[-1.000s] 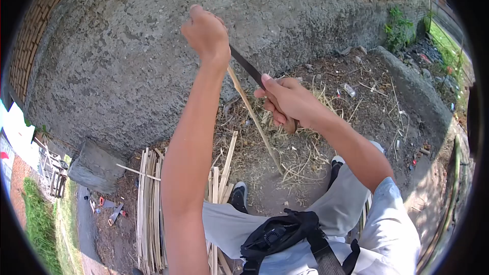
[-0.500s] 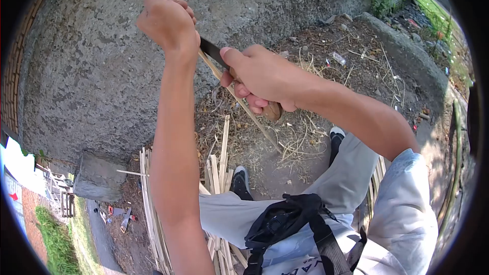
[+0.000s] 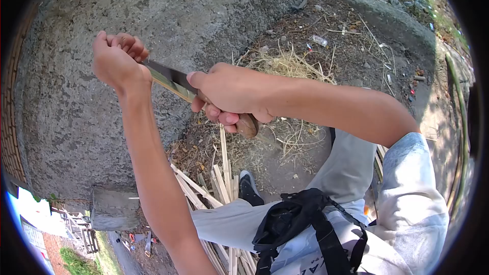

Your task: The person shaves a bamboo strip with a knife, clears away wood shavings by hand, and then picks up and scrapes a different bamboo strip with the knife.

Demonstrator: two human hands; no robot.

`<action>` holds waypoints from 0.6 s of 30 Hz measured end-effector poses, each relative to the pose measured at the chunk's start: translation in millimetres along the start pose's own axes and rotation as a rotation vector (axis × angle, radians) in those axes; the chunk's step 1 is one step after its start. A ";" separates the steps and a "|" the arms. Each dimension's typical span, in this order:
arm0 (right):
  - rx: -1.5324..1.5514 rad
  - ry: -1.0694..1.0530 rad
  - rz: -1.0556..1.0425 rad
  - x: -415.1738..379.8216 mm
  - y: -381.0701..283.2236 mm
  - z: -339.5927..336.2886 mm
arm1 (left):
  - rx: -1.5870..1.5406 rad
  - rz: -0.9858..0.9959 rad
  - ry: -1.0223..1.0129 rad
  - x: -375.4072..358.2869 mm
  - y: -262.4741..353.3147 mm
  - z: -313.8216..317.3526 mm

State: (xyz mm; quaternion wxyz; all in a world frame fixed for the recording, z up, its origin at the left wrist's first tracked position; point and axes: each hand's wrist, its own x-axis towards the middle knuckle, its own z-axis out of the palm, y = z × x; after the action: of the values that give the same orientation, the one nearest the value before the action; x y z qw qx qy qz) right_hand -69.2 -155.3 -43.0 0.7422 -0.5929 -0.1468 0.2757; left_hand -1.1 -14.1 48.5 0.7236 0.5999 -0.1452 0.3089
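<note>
My right hand (image 3: 226, 91) is wrapped around the rounded brown wooden handle (image 3: 248, 125) of a knife, its thumb lying along the base of the dark blade (image 3: 173, 75). The blade points up and left toward my left hand (image 3: 121, 62), whose fingers are curled closed. A pale wooden strip (image 3: 175, 89) runs alongside the blade's lower edge, from my left wrist area down to the fingers of my right hand. What lies inside my left palm is mostly hidden, but the strip's upper end goes into that hand.
Split pale strips (image 3: 224, 173) lie in a bundle beside my shoe (image 3: 248, 186). Thin shavings (image 3: 290, 66) cover the ground ahead. A rough grey wall (image 3: 102, 137) rises at the left, with a stone block (image 3: 114, 209) at its foot. A black bag (image 3: 290, 219) hangs at my waist.
Both hands have moved left and down in view, with the knife and strip. The strip's lower end no longer shows clearly. The view has shifted, and more of the shavings pile shows.
</note>
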 end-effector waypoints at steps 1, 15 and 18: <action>0.007 0.016 0.012 0.9 0.9 1.7 | -0.004 -0.003 -0.018 -0.8 0.6 2.0; 0.006 0.062 0.199 3.9 8.0 -7.8 | 0.027 0.018 0.018 -5.5 -3.4 28.4; 0.126 0.064 0.041 -11.1 -8.6 -3.8 | 0.054 0.097 0.116 -2.0 -12.6 35.9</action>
State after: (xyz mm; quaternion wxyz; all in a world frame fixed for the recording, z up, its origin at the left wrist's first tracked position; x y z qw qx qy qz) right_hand -74.1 -166.1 -34.5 0.7765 -0.5565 -0.0932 0.2807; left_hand 10.9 -50.2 46.1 0.6984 0.5927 -0.1234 0.3817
